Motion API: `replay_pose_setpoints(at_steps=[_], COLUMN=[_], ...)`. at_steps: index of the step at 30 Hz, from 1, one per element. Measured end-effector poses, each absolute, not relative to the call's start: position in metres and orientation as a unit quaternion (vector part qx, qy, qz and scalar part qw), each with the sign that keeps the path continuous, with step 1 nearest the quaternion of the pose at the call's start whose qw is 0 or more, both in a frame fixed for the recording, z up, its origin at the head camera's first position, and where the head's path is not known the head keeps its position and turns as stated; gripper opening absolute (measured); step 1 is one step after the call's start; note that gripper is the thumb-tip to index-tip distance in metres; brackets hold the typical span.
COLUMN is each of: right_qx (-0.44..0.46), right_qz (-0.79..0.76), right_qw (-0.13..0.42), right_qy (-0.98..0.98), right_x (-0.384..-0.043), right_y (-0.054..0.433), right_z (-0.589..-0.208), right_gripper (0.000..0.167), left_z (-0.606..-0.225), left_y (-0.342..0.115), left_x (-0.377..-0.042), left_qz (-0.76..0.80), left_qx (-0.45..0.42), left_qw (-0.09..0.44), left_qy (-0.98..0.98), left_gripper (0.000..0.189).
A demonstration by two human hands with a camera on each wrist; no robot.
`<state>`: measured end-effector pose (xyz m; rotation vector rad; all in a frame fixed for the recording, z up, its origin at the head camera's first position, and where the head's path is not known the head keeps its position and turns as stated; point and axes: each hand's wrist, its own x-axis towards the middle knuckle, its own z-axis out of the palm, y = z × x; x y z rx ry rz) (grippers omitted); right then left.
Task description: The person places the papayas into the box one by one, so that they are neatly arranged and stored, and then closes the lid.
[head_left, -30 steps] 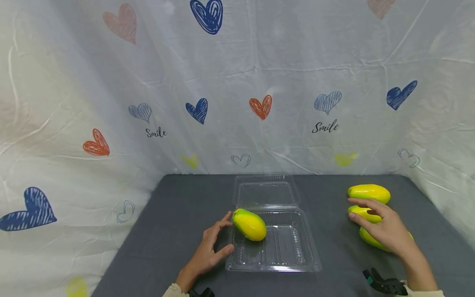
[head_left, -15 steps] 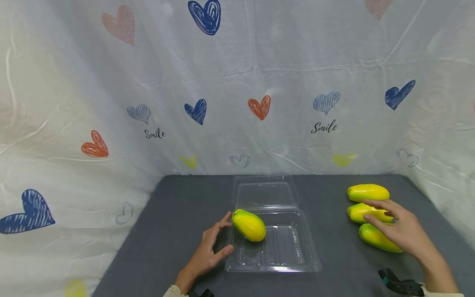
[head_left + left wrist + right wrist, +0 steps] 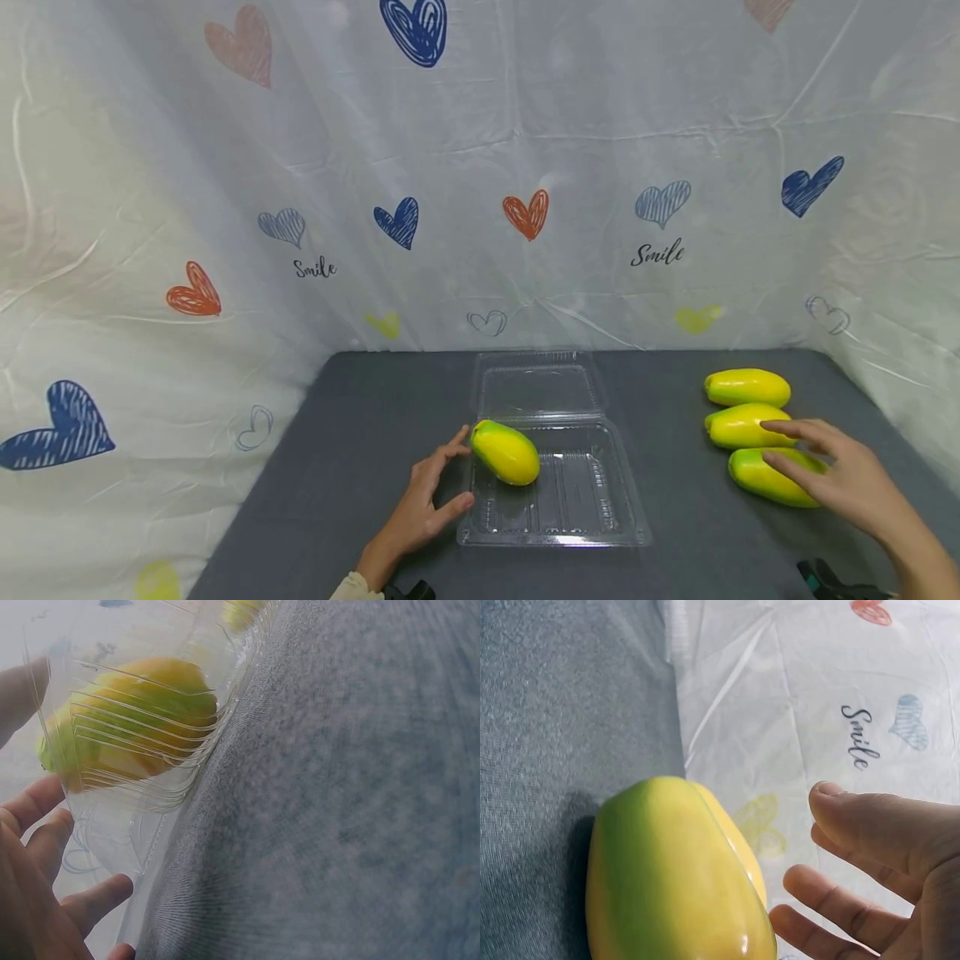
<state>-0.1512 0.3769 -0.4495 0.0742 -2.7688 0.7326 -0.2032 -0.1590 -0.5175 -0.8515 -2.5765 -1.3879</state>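
A clear plastic clamshell container (image 3: 555,533) lies with its lid folded back on the grey table. One yellow-green papaya (image 3: 507,454) is in its left part, seen through the ribbed wall in the left wrist view. My left hand (image 3: 420,500), fingers spread, is at the container's left side; its fingertips are at or very near the wall. At the right, a papaya (image 3: 746,387), a second papaya (image 3: 742,425) and a nearest, greener papaya (image 3: 772,477) lie in a row. Above the nearest one hovers my right hand (image 3: 840,471), thumb and fingers apart, holding nothing.
The container's open lid (image 3: 536,392) lies toward the back of the table (image 3: 397,392). A white curtain (image 3: 450,167) printed with hearts hangs behind the table and along its sides.
My right hand has drawn back to the right and nearer, from over the middle papaya to over the nearest one. My left hand and the papaya in the container have stayed in place.
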Motion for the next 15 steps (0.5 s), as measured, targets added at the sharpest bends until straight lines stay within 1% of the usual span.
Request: replay_pose_setpoints(at_steps=[9, 15], right_qx=[0.007, 0.007], right_qz=[0.238, 0.227], right_qw=[0.066, 0.048], right_qy=[-0.969, -0.973], right_x=[-0.153, -0.153], right_y=[0.388, 0.395], right_z=[-0.445, -0.453], right_gripper=[0.051, 0.055], left_z=[-0.516, -0.515], left_y=[-0.158, -0.158], left_x=[-0.201, -0.201], left_qz=[-0.456, -0.453], left_qx=[-0.267, -0.266], left_qw=[0.042, 0.043], left_qy=[-0.848, -0.850], left_gripper=[0.052, 0.052])
